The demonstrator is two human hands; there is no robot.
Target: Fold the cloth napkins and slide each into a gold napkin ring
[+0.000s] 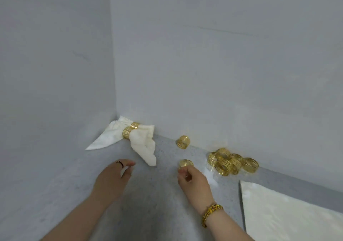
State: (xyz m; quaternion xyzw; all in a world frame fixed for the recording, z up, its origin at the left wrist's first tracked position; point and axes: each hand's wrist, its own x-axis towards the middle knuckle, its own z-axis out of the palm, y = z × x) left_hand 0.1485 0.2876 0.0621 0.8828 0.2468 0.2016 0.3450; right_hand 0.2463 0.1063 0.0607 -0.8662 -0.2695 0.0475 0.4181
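Two white cloth napkins (141,144) lie in the table's back left corner, each gathered through a gold ring (127,133). My right hand (194,181) pinches one gold napkin ring (185,163) at its fingertips, just above the tabletop. My left hand (111,179) hovers with relaxed fingers and holds nothing, a little in front of the ringed napkins. A single gold ring (183,142) stands by the wall. Several more gold rings (230,162) lie in a heap further right. A flat white napkin (289,213) lies spread at the lower right.
The grey speckled table (152,203) meets grey walls at the left and the back. A gold bracelet (211,213) is on my right wrist.
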